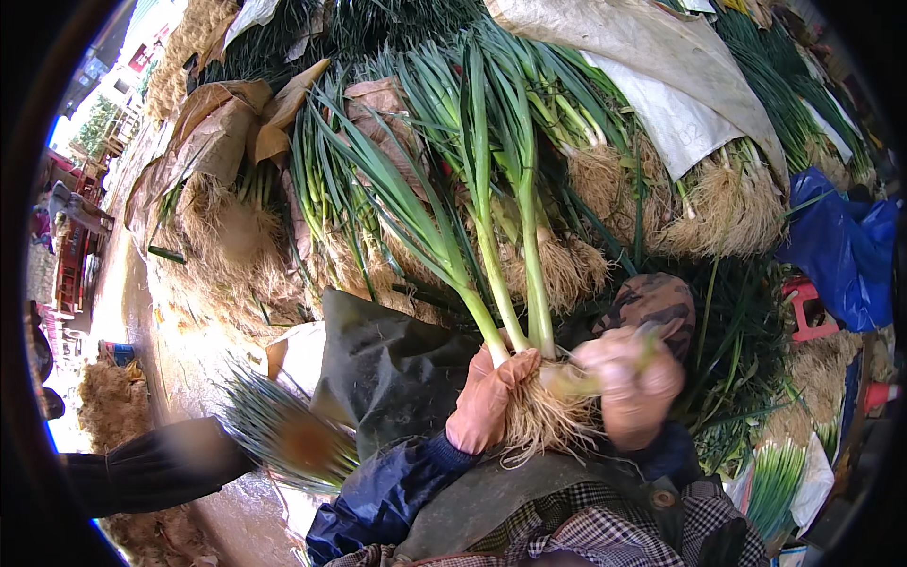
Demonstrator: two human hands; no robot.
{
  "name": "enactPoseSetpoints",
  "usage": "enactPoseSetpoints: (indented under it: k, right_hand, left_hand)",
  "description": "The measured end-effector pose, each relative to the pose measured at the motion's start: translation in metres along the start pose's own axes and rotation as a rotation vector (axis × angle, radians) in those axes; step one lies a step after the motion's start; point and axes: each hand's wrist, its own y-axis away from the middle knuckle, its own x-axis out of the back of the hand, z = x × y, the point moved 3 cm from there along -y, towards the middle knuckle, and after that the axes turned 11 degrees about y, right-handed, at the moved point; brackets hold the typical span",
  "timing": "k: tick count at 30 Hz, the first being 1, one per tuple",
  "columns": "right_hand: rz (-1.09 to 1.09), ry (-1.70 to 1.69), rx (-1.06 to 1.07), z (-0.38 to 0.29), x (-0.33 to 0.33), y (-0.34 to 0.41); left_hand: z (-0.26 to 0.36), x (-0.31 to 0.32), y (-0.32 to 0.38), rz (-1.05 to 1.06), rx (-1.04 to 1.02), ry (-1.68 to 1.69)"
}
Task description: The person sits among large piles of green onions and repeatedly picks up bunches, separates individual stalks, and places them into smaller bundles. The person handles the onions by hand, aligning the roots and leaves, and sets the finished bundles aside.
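My left hand (pixel 492 397), in an orange rubber glove, grips several thick green onion stalks (pixel 489 248) at their white bases. Their long leaves fan upward, and a tangle of pale roots (pixel 545 418) hangs beneath my fingers over my lap. Just right of those roots, my right hand (pixel 634 386) is blurred by motion, its fingers curled. A pale green strip of plant (pixel 577 383) runs into it from the root end, also blurred. A dark green waterproof apron (pixel 390 361) covers my lap, its raised fold standing left of the bunch.
Bundles of rooted onions (pixel 227 227) are heaped ahead, some beneath a white woven sheet (pixel 659 92). Dark loose leaves (pixel 737 340) pile up at my right, near a pink plastic stool (pixel 808 308) and a blue plastic bag (pixel 843 248). Wet floor (pixel 170 354) stretches along the left.
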Motion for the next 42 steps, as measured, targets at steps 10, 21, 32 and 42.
enactPoseSetpoints:
  k: [10, 21, 32, 42]
  right_hand:
    - [-0.528, 0.829, -0.602, 0.078, 0.001, -0.007]
    - [-0.579, 1.208, -0.394, 0.086, -0.001, -0.015]
    - [-0.689, 1.132, -0.241, 0.086, -0.011, 0.0]
    - [-0.259, 0.828, 0.319, 0.06, 0.006, 0.021]
  left_hand:
    - [-0.006, 0.002, 0.0, -0.002, -0.112, -0.125]
    - [-0.005, 0.009, -0.005, 0.099, -0.152, -0.434]
    - [0.002, 0.012, -0.007, 0.121, -0.134, -0.567]
    - [0.007, -0.005, -0.002, -0.025, 0.01, -0.223]
